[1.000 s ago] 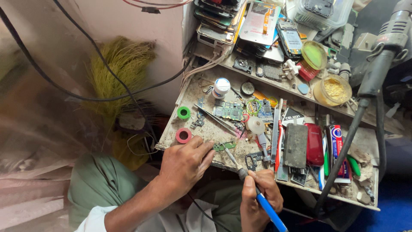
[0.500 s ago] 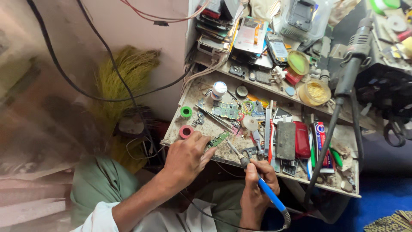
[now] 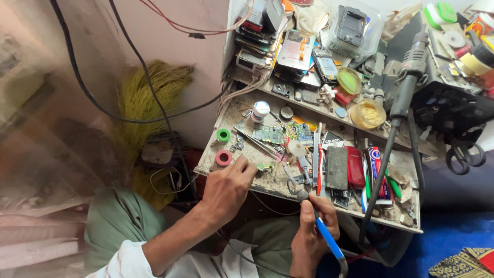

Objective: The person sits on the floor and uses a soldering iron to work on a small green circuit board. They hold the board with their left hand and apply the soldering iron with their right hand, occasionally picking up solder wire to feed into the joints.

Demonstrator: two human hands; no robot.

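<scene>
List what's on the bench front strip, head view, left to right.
Red tape roll → left hand → right hand holding blue-handled soldering iron → grey phone → red phone → toothpaste tube

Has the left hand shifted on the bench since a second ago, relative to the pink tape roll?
Barely. The left hand stays just right of and below the pink tape roll, fingers on the small green circuit board; the apparent shift comes from the camera.
</scene>
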